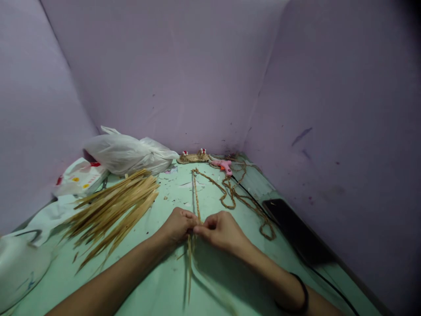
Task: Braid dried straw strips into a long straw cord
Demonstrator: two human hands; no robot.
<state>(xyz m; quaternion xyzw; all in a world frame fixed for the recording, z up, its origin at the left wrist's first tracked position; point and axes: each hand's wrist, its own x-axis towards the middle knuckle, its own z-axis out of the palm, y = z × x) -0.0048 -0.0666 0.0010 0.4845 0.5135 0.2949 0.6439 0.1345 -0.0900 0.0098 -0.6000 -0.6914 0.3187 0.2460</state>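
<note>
Both my hands meet at the middle of the green table (158,285). My left hand (177,224) and my right hand (221,230) are closed in a pinch on a braided straw rope (196,197). The braid runs away from my fingers toward the back wall. Loose, unbraided straw ends (190,267) hang from my fingers toward me. A black band (301,298) circles my right wrist.
A bundle of straw strips (113,208) lies to the left. Behind it are a white plastic bag (128,153) and a packet (80,177). More braided rope (243,202) coils at the right, near a pink glue gun (223,165), a black phone (294,228) and woven sandals (194,156).
</note>
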